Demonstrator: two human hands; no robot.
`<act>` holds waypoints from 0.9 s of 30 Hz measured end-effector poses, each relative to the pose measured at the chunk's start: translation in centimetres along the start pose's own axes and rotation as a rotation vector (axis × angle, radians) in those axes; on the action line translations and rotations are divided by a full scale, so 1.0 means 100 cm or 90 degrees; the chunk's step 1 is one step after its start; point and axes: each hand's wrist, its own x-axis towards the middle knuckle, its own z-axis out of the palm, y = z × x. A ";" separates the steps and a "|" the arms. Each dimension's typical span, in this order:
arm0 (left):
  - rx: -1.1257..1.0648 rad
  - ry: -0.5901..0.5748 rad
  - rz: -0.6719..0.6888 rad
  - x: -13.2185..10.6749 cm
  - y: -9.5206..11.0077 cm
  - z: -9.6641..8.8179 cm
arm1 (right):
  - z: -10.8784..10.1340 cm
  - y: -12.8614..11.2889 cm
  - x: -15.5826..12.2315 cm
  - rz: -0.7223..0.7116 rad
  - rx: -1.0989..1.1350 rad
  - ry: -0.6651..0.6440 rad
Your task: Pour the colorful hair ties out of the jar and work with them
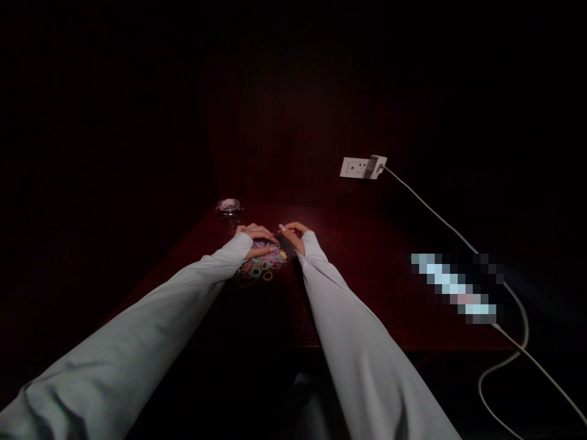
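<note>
Our left hand [255, 233], fingers bent, arches over a heap of small colorful bands [260, 267] on the dark red table [389, 287], while our right hand [296, 236] curls just beside it, a thin pinkish piece [276, 233] showing between the fingertips; in this dimness we cannot tell whether either hand grips it. Loose loops lie at the heap's near edge, where, we judge, a dragging left sleeve [183, 305] could scatter them, and poor light could leave us fumbling that piece.

Multicoloured bands [262, 265]; table [367, 293] seemingly dark red.
</note>
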 end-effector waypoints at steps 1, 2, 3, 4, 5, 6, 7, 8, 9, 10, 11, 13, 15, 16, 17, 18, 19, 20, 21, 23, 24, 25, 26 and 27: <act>0.003 0.011 -0.006 0.001 0.000 0.001 | 0.001 0.000 -0.001 0.003 0.002 -0.006; 0.006 0.020 -0.012 0.001 0.000 0.001 | 0.001 -0.001 -0.001 0.004 0.003 -0.012; 0.007 0.029 -0.017 0.002 0.000 0.002 | 0.002 -0.001 -0.001 0.004 0.002 -0.016; 0.007 0.038 -0.023 0.002 0.000 0.002 | 0.002 0.000 -0.001 0.004 0.001 -0.019; 0.004 0.045 -0.027 0.002 0.001 0.001 | 0.002 0.000 -0.001 0.004 0.001 -0.022; 0.001 0.049 -0.028 0.002 0.002 0.000 | 0.002 0.001 -0.001 0.004 0.001 -0.024; -0.004 0.050 -0.026 0.002 0.003 -0.002 | 0.002 0.001 -0.001 0.005 0.003 -0.025; -0.007 0.047 -0.020 0.001 0.006 -0.004 | 0.002 0.002 -0.001 0.007 0.005 -0.027; -0.010 0.038 -0.009 0.000 0.008 -0.007 | 0.002 0.002 -0.001 0.011 0.006 -0.029; -0.011 0.027 0.004 0.000 0.011 -0.010 | 0.002 0.003 -0.001 0.015 0.006 -0.030; -0.011 0.018 0.015 -0.001 0.013 -0.013 | 0.002 0.002 -0.001 0.019 0.006 -0.031; -0.006 0.008 0.030 -0.002 0.017 -0.017 | 0.002 0.002 -0.001 0.025 0.005 -0.032; 0.000 0.009 0.036 -0.003 0.020 -0.019 | 0.003 0.001 -0.002 0.024 0.010 -0.028; 0.002 0.011 0.037 -0.004 0.020 -0.020 | 0.003 0.000 -0.002 0.021 0.013 -0.026; 0.003 0.014 0.038 -0.004 0.021 -0.020 | 0.003 0.000 -0.002 0.019 0.014 -0.025; 0.003 0.018 0.039 -0.004 0.021 -0.020 | 0.004 -0.001 -0.003 0.019 0.014 -0.024; 0.002 0.020 0.041 -0.004 0.021 -0.020 | 0.004 -0.001 -0.003 0.020 0.013 -0.024; 0.000 0.021 0.043 -0.004 0.021 -0.019 | 0.004 -0.002 -0.003 0.022 0.010 -0.025; -0.001 0.021 0.044 -0.003 0.020 -0.019 | 0.004 -0.002 -0.003 0.024 0.007 -0.025; -0.003 0.021 0.042 -0.003 0.019 -0.018 | 0.004 -0.003 -0.003 0.027 -0.001 -0.023; -0.002 0.021 0.041 -0.003 0.019 -0.018 | 0.005 -0.003 -0.003 0.027 -0.003 -0.021; 0.000 0.022 0.040 -0.003 0.018 -0.017 | 0.005 -0.003 -0.003 0.026 -0.002 -0.017; 0.002 0.023 0.040 -0.002 0.017 -0.017 | 0.005 -0.003 -0.003 0.025 0.002 -0.014; 0.004 0.023 0.041 -0.002 0.017 -0.017 | 0.005 -0.003 -0.003 0.024 0.008 -0.010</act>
